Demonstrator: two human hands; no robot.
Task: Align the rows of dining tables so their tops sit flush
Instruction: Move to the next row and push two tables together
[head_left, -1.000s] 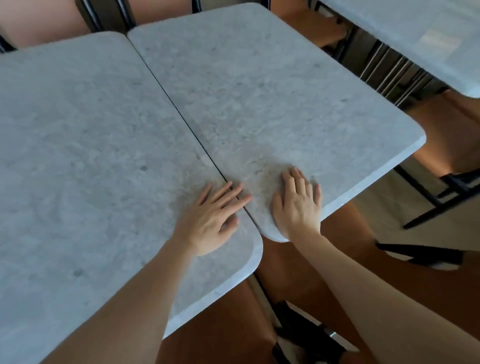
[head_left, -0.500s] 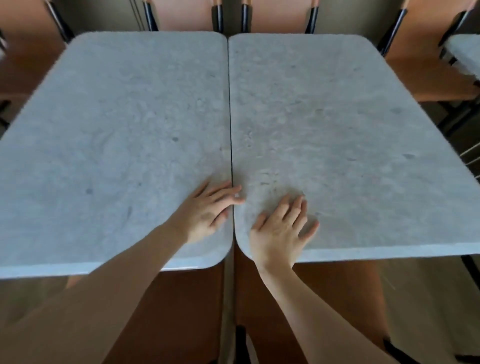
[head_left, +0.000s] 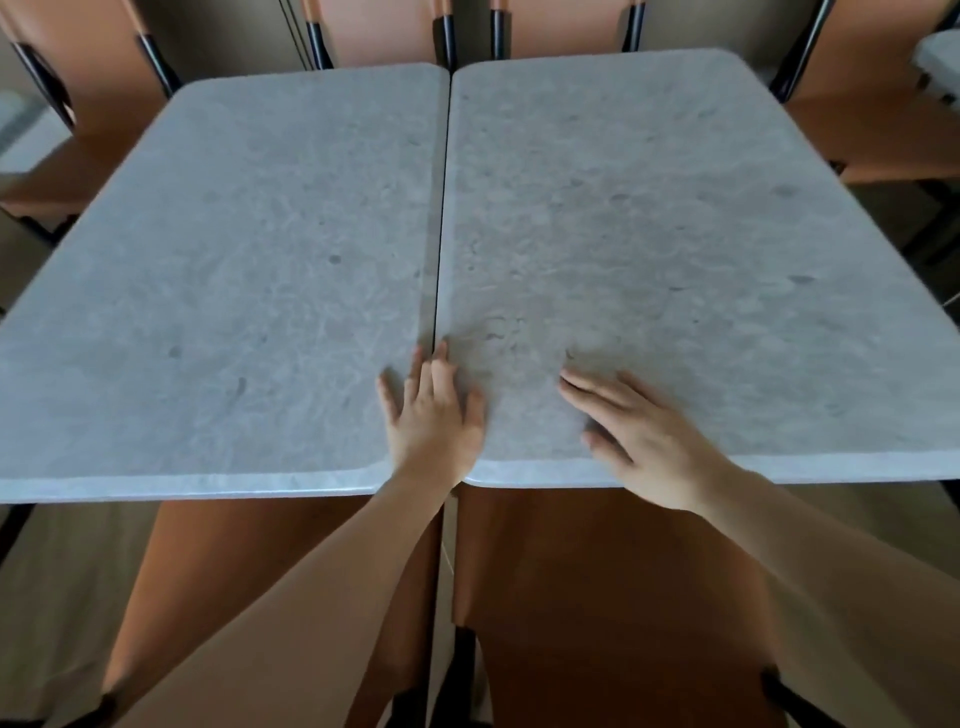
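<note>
Two grey marble-look dining tables stand side by side, the left table (head_left: 218, 270) and the right table (head_left: 675, 249), with a thin dark seam (head_left: 440, 218) running between them. Their near edges line up closely. My left hand (head_left: 431, 415) lies flat with straight fingers across the near end of the seam, touching both tops. My right hand (head_left: 639, 431) rests flat on the right table close to its near edge, fingers pointing left.
Orange chairs with black frames are tucked under the near side (head_left: 597, 597) and stand along the far side (head_left: 384, 31) and at the right (head_left: 872, 104). Another pale table corner (head_left: 940, 57) shows at the far right.
My left hand slid from the left table onto the seam. My right hand moved right along the right table and turned its fingers leftward. The view has come closer and centred on the seam.
</note>
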